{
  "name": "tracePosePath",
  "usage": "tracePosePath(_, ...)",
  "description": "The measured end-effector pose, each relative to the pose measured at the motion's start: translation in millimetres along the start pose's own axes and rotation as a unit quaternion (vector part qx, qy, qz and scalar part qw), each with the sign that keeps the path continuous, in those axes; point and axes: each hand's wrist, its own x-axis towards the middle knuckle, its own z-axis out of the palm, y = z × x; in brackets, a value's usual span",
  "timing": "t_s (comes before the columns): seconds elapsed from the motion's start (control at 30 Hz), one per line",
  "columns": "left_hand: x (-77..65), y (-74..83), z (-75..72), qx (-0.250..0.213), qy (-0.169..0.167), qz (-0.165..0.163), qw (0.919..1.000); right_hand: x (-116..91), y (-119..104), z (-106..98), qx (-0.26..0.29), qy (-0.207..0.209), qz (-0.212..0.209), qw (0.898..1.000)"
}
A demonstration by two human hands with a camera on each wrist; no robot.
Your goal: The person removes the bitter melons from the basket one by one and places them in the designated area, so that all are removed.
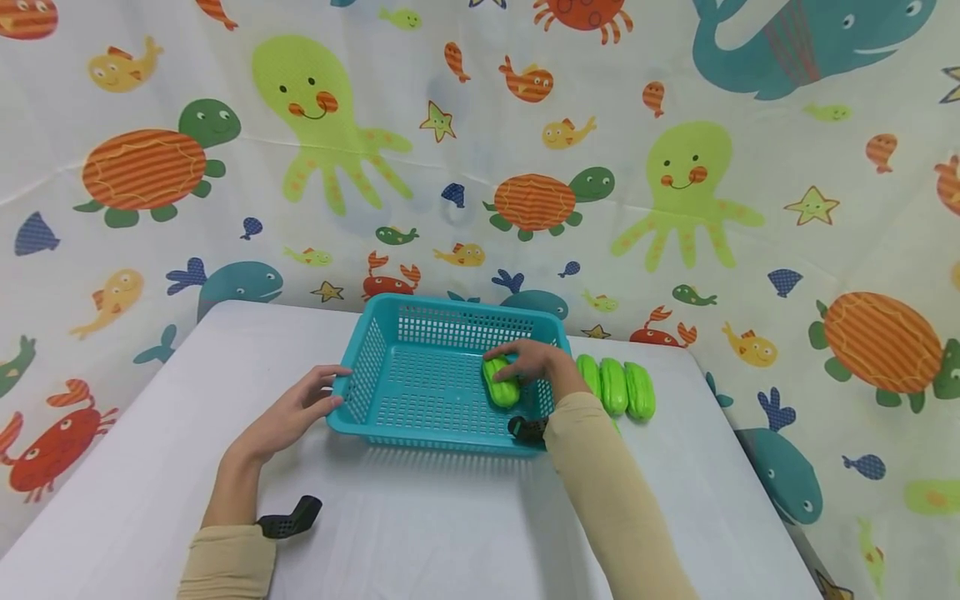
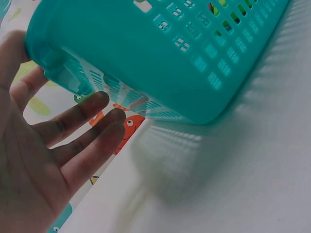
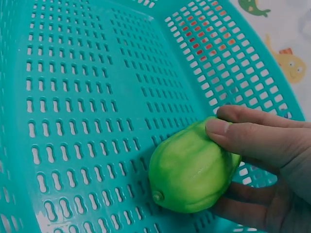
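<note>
A turquoise plastic basket [image 1: 427, 387] with slotted walls stands on the white table. At its left end, my left hand [image 1: 303, 406] pinches the rim between thumb and index finger; in the left wrist view the other fingers [image 2: 92, 145] stretch loosely below the rim. Inside the basket, toward its right end, my right hand [image 1: 531, 360] grips a green, ridged, papaya-like fruit [image 3: 194, 167]. The thumb lies on top of the fruit, and some fingers are hidden behind it. The fruit is on or just above the basket floor; I cannot tell which.
Several more green fruits [image 1: 640, 392] lie side by side on the table, right of the basket, partly hidden by my right forearm. A curtain [image 1: 480, 150] printed with sea animals hangs behind the table [image 1: 420, 533]. Each wrist carries a black camera mount [image 1: 291, 518].
</note>
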Motion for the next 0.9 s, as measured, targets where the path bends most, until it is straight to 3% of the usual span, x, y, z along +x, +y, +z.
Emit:
tracePosePath(0.63, 1.1, 3.0, -1.3, 0.008, -0.001, -0.007, 0.9999, 3.2, 5.0, -0.7, 0.003, 0.027, -0.011, 1.000)
tracePosePath(0.9, 1.9, 3.4, -1.0, 0.006, -0.003, -0.009, 0.9999, 3.2, 4.1, -0.4, 0.001, 0.038, 0.005, 0.999)
